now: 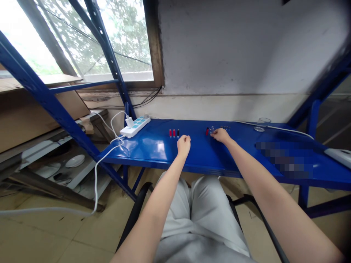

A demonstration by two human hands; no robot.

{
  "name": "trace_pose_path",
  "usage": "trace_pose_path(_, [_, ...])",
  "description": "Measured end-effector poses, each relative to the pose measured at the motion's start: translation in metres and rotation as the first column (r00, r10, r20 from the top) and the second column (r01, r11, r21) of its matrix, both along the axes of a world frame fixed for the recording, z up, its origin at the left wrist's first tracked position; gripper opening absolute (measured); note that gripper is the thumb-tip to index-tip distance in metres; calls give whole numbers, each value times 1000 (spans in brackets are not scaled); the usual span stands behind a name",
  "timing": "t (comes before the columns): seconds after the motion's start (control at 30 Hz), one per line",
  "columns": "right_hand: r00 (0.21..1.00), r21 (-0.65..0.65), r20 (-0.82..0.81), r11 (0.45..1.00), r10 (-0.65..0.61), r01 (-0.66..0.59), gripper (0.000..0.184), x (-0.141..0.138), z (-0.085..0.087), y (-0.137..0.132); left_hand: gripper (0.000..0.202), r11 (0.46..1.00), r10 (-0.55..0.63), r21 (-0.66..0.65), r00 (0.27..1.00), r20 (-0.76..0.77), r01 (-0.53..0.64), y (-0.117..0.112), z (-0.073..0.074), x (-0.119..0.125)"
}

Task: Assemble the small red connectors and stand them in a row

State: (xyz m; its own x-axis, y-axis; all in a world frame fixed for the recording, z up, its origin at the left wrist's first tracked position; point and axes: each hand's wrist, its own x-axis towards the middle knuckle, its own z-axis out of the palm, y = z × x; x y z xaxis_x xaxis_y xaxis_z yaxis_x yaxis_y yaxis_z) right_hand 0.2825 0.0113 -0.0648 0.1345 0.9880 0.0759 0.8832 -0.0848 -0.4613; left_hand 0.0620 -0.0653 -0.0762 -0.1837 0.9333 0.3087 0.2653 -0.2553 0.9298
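My left hand [184, 145] is held closed over the blue tabletop, fingers curled; anything inside is hidden. Just beyond it stand two small red cylinders, a left one [170, 133] and a right one [174, 133], and a black cylinder [178, 133], all with pale lower ends. My right hand [221, 136] pinches at the tabletop, its fingertips beside small clear pieces [211, 129]; what it grips is too small to make out. Left of those fingertips is a red and dark cylinder [207, 131]. Several tiny upright pieces [226, 128] form a row behind the right hand.
A white power strip [135, 126] with a plugged-in cable lies at the left end of the blue table [145, 146]. Toward the right stand a clear glass [262, 124] and a blurred-out patch [287, 160]. A white device [338, 156] sits at the right edge.
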Motion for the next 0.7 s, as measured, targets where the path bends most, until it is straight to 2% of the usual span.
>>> trace_pose_path(0.27, [992, 65, 46, 991, -116, 113, 29, -13, 1, -17, 24, 1000, 6, 10, 1000, -8, -6, 1, -1, 0])
trace_pose_path(0.7, [989, 100, 41, 986, -139, 135, 30, -15, -5, -20, 24, 1000, 2, 16, 1000, -8, -2, 2, -3, 0])
